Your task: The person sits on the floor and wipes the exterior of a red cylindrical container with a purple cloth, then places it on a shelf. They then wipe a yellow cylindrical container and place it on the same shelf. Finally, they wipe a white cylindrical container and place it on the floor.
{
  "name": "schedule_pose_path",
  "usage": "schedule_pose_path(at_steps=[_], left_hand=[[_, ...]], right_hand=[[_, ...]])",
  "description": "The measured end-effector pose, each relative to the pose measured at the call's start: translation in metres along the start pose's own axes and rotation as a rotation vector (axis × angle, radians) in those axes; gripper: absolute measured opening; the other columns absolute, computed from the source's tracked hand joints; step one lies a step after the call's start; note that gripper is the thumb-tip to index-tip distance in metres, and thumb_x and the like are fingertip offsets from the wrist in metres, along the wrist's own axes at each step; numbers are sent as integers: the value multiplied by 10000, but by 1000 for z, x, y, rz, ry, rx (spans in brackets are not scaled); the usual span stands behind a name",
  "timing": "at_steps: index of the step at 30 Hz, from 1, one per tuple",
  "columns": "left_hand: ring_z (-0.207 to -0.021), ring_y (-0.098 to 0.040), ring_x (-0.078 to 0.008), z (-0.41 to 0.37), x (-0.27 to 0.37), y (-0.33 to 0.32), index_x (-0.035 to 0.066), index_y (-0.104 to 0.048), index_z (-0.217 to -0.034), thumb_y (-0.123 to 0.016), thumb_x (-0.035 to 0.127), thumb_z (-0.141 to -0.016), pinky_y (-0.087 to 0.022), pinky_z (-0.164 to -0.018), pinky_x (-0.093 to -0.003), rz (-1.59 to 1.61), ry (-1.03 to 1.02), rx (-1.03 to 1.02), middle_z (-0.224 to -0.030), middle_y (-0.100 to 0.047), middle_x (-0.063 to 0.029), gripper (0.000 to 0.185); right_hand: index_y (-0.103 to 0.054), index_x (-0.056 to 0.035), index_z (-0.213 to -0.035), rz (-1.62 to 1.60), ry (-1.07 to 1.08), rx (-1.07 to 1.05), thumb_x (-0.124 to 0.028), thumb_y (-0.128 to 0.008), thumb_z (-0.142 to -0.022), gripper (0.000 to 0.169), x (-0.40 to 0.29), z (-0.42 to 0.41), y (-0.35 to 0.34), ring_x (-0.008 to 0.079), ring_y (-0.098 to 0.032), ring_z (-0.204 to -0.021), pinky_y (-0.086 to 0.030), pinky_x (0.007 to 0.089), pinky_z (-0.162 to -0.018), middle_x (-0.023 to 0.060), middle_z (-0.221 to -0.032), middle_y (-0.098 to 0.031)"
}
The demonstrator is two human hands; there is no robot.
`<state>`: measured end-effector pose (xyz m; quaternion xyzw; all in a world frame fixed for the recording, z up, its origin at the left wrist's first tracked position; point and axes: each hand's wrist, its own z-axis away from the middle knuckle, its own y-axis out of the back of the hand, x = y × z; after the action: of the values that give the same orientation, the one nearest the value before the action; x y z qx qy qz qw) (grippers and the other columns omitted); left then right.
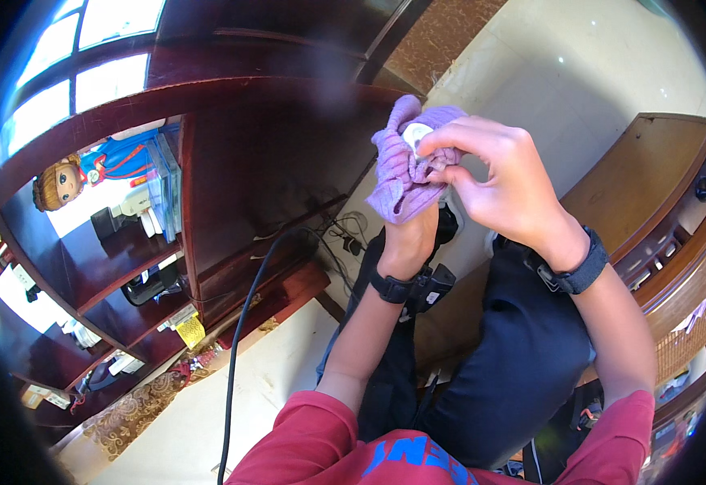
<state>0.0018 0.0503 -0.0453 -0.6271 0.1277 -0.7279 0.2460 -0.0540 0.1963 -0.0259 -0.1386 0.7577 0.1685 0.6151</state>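
Note:
A purple ribbed knit cloth (398, 176) is bunched up in front of me, above my knees. My left hand (416, 209) is mostly hidden under and inside the cloth, which drapes over it; only the part by the wrist shows clearly. On the cloth's upper side lies a small white piece (416, 134), partly covered by the fingers of my right hand (498, 173). The thumb and index finger of that hand pinch at the cloth beside it. Both wrists wear black straps.
Dark wooden shelves (189, 224) with a doll (80, 176) and small items stand at the left. A black cable (237, 339) runs past my left arm. At the right is a brown wooden cabinet (638, 176). Pale tiled floor (547, 79) shows beyond.

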Motion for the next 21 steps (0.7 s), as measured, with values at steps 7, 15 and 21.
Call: schedule_pose_path(at_steps=[7, 15, 21], left_hand=[[-1426, -444, -203, 13, -7, 8, 65, -372, -1553, -608, 309, -1044, -323, -1221, -387, -70, 40, 79, -1512, -473, -77, 611], [-1331, -537, -203, 1, 0, -1, 60, -404, -1524, -581, 298, -1048, -434, -1136, -351, -46, -9, 115, -1414, -547, -90, 561], [-1320, -531, -194, 9, -7, 9, 84, -419, -1502, -561, 340, -1065, -438, -1123, -366, -18, 64, 97, -1415, -547, -75, 527]], right_hand=[[-724, -10, -1071, 130, -8, 60, -15, -670, -839, 237, 2, -1, -6, 390, -697, -965, -570, 419, -865, 183, -1039, -730], [-727, 17, -1044, 249, -20, 43, -46, -715, -836, 218, 4, 4, -10, 395, -675, -1011, -561, 433, -904, 174, -1118, -702], [-714, 35, -1057, 127, -9, 20, 19, -679, -843, 218, 4, 1, -6, 394, -676, -1002, -560, 410, -910, 175, -1120, -699]])
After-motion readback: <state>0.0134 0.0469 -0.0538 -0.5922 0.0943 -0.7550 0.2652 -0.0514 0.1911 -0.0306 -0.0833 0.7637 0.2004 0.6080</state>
